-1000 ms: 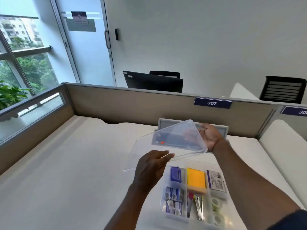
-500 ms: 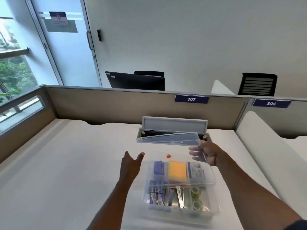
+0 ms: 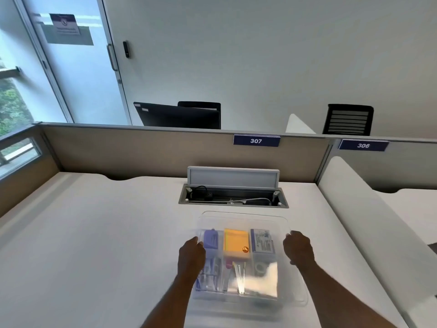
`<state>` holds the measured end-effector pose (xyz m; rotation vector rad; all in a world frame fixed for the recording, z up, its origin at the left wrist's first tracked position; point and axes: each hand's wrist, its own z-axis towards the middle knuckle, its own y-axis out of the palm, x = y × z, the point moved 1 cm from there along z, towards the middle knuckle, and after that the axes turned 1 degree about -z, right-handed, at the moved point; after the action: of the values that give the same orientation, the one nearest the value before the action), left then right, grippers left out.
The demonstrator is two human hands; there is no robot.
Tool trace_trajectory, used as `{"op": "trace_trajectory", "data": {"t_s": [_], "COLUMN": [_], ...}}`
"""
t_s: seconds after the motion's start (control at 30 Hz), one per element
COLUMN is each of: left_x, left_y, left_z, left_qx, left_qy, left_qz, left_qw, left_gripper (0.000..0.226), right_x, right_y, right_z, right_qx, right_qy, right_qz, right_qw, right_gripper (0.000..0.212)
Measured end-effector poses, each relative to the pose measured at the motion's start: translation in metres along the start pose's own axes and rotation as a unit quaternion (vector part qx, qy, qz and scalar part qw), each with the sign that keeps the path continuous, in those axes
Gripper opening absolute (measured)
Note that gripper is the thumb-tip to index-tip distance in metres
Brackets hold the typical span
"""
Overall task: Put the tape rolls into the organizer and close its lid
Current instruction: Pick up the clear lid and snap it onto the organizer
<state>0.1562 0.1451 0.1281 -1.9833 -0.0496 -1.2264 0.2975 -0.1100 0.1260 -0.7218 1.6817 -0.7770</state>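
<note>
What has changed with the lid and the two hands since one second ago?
The lid came down from the air, where the right hand held it tilted, onto the organizer. The left hand, free before, now rests at the lid's left edge; the right hand shifted to its right edge. The organizer's contents and the desk stayed as they were.

A dark blue plate on the top edge of the beige partition reads "307" in white numerals. A second dark blue plate, on the neighbouring partition to the right, reads "306". A notice stuck to the glass door carries a round prohibition symbol and lines of print too small to read. The label inside the clear organizer is blurred and unreadable.
</note>
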Motion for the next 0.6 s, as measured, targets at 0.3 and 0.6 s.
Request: {"op": "trace_trajectory", "data": {"t_s": [0.3,0.6], "left_x": [-0.01,-0.015], "left_y": [0.009,0.0], "left_z": [0.005,0.022], "left_qx": [0.04,0.041], "left_qy": [-0.014,-0.008], "left_qz": [0.014,0.056], "left_qw": [0.999,0.998], "left_gripper": [0.032,0.018], "right_x": [0.006,-0.002], "right_y": [0.01,0.017], "right_z": [0.003,0.012], "right_qx": [-0.007,-0.017], "right_qy": [-0.054,-0.059], "right_qz": [-0.055,-0.066], "right_qw": [0.997,0.996], "right_gripper": [0.025,0.029]}}
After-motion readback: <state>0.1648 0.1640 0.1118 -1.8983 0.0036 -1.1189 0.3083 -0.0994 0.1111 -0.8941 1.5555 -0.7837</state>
